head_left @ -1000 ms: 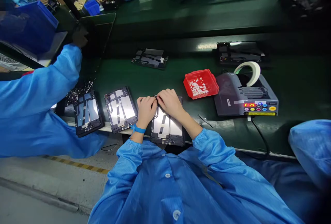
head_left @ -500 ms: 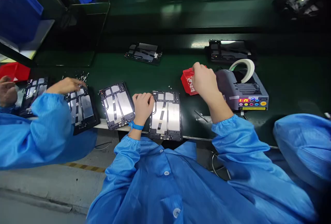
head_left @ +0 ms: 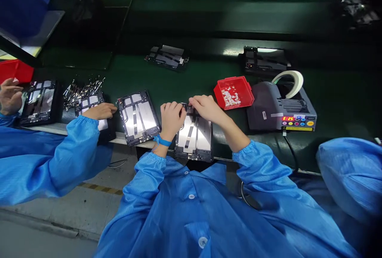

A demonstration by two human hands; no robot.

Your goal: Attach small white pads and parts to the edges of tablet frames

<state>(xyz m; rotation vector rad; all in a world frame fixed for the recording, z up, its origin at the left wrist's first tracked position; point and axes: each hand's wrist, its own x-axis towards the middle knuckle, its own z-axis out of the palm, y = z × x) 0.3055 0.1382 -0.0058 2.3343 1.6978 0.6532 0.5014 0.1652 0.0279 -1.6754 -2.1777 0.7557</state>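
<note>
An opened tablet (head_left: pixel 203 136) with its silver inside facing up lies at the bench edge in front of me. My left hand (head_left: pixel 172 121), with a blue wrist band, is closed at the tablet's upper left edge, its fingers curled over it. My right hand (head_left: pixel 205 109) reaches across the tablet's top part with its fingers pressed together; whatever is between the fingertips is hidden. Up and right of it stands a red bin (head_left: pixel 249 95) with small white pieces (head_left: pixel 230 96) in it.
A grey tape dispenser (head_left: pixel 262 109) with a tape roll (head_left: pixel 296 85) stands at right. Another opened tablet (head_left: pixel 140 119) lies left, beside a co-worker's hand (head_left: pixel 100 111) and a heap of screws (head_left: pixel 80 91). More tablets (head_left: pixel 168 57) lie farther back. A blue cap (head_left: pixel 349 170) is close at right.
My right hand has moved from the red bin left and down to the tablet's top. My left hand stays at the tablet's edge. The co-worker's hand has moved down and right.
</note>
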